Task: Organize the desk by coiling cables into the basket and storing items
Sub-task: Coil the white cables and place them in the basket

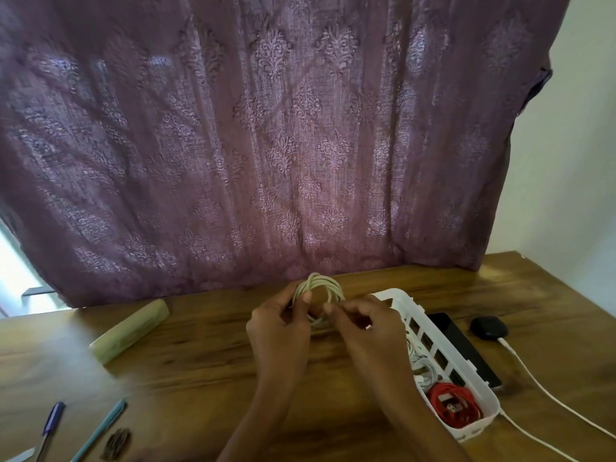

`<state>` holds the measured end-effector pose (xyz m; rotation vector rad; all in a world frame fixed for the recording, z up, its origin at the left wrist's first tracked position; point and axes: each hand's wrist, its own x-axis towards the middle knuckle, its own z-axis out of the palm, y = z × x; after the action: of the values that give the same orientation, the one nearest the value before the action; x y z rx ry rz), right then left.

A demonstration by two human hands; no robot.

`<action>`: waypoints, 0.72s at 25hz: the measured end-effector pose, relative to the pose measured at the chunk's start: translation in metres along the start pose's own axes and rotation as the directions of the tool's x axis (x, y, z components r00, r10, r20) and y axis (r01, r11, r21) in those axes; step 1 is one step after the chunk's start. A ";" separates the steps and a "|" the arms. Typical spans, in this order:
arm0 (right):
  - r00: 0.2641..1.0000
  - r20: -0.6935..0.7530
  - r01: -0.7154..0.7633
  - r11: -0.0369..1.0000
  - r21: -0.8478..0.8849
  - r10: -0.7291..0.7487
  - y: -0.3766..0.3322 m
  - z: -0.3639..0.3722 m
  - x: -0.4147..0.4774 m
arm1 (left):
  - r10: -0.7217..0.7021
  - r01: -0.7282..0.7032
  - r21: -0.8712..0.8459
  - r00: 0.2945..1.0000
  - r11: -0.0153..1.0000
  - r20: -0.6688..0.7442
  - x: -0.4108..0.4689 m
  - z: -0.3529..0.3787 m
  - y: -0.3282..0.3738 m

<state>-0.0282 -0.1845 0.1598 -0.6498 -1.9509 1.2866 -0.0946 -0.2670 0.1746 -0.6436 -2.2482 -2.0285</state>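
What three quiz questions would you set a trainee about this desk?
1. True or false: the red cable lies coiled inside the white basket.
2. Multiple choice: what do the left hand and right hand hold between them? A a spoon; B a coiled beige cable; C a cup.
3. Fill the gap: the blue-capped pen lies on the desk to the person's ____.

Key: 1 true; 2 B; 3 left.
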 end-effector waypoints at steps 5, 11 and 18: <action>0.999 -0.034 -0.014 1.000 -0.024 0.013 -0.008 0.002 -0.003 | -0.011 0.009 -0.037 0.999 0.999 -0.042 -0.003 0.002 -0.010; 0.970 0.148 -0.210 0.969 0.128 0.191 -0.019 -0.003 0.001 | 0.016 -0.016 0.000 0.999 1.000 -0.048 -0.003 0.000 -0.008; 0.836 0.369 -0.519 0.806 0.286 0.407 -0.026 -0.022 0.017 | 0.046 -0.046 0.075 0.999 0.996 0.002 0.007 -0.009 -0.010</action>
<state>-0.0223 -0.1695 0.1944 -0.8118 -1.7357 2.1134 -0.1067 -0.2744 0.1685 -0.6828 -2.2748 -1.9135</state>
